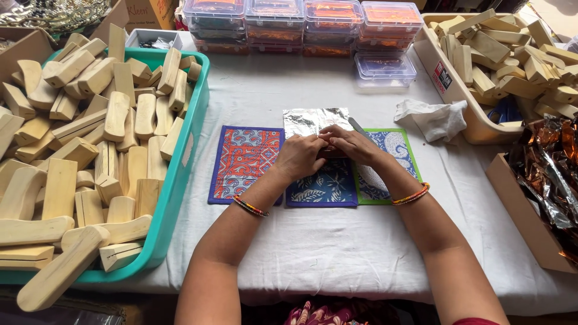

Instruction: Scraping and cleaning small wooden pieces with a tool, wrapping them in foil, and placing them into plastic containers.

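Where hands (299,155) (355,146) meet, seemingly three mats (244,162).

Silver foil sheet (313,120), teal crate (180,180)

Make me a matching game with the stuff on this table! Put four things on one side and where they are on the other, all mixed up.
Things:
1. teal crate of wooden blocks
2. crumpled white cloth
3. clear lidded boxes
4. silver foil sheet

Places:
A. far edge of the table, in a row
B. just beyond the two hands
C. left side of the table
D. right of the patterned mats

Pairs: 1-C, 2-D, 3-A, 4-B
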